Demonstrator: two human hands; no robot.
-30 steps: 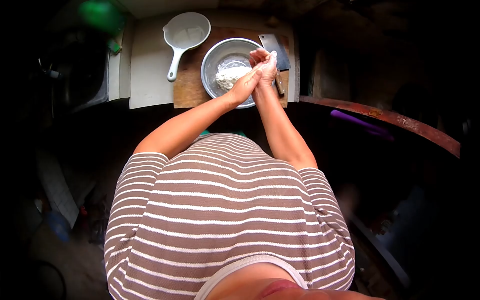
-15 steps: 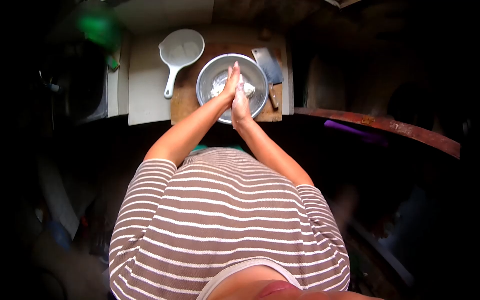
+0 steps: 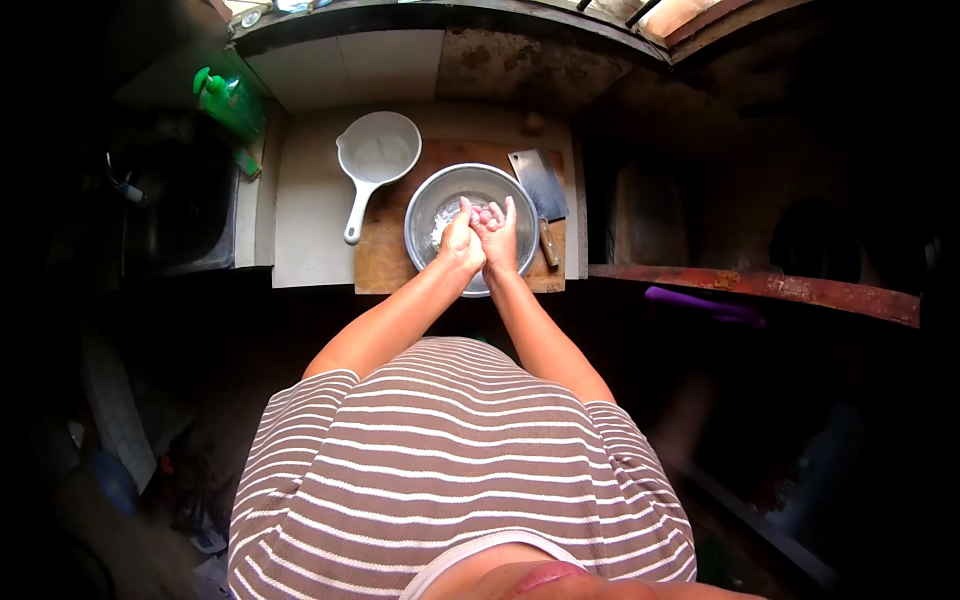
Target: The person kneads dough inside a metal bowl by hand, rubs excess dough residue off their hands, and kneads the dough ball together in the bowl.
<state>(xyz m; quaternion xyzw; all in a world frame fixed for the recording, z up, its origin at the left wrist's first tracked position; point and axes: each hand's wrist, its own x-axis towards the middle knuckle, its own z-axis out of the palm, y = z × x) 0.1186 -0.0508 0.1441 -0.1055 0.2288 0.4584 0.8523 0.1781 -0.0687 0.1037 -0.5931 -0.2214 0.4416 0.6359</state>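
Both hands are together over a round metal bowl (image 3: 416,215). My left hand (image 3: 460,240) and my right hand (image 3: 499,240) touch along their inner sides, thumbs raised and fingers curled toward each other in the middle. White residue coats the fingers. Whether a small lump sits between them I cannot make out. Inside the bowl, a white, floury or doughy substance (image 3: 440,222) shows to the left of my hands; the rest is hidden behind them. Under the bowl lies a wooden cutting board (image 3: 382,262).
A white long-handled dipper (image 3: 380,147) stands left of the bowl, partly on the board. To the right lies a cleaver (image 3: 540,187), its wooden handle toward me. A green pump bottle (image 3: 230,103) stands by the dark sink (image 3: 180,262) at the left.
My palms were pressed flat together with fingers pointing forward; now the fingers are curled in and the thumbs stick up. The view has tilted up, showing more of the wall and window.
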